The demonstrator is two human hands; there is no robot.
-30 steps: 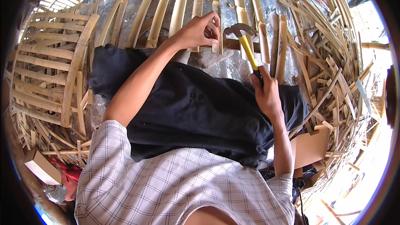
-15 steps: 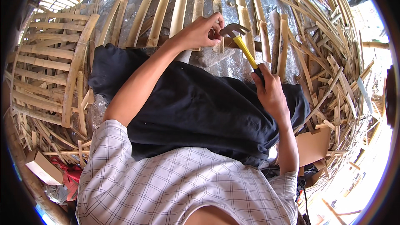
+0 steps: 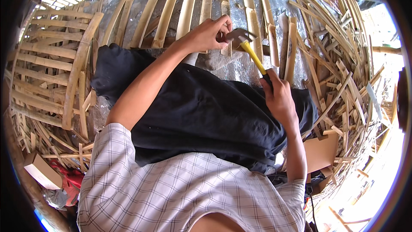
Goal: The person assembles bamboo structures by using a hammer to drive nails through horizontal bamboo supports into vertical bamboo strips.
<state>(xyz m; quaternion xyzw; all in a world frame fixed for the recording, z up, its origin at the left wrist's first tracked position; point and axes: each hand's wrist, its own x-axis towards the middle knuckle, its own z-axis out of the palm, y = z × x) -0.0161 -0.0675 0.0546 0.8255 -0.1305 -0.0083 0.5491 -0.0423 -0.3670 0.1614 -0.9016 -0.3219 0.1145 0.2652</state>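
Observation:
My right hand (image 3: 279,94) is wrapped round the dark grip of a claw hammer (image 3: 253,55) with a yellow handle. The hammer's metal head is close beside the fingertips of my left hand (image 3: 213,34). Thumb and fingers of that left hand are pinched together over a bamboo slat (image 3: 226,53); whatever they hold is too small or hidden to make out. Several split bamboo slats (image 3: 189,4) run away from me side by side, their near ends over a crosswise strip (image 3: 167,43). A grey stone (image 3: 214,61) lies under the slats, just below my left hand.
At the left leans a finished-looking bamboo lattice (image 3: 47,64). Loose bamboo strips (image 3: 343,68) are heaped along the right. Dark cloth (image 3: 201,107) covers my legs. A cardboard box (image 3: 319,152) stands at the lower right, another small box (image 3: 43,172) at the lower left.
The hammer head has tilted and dropped slightly by my left fingers. My left hand keeps its pinch in nearly the same place.

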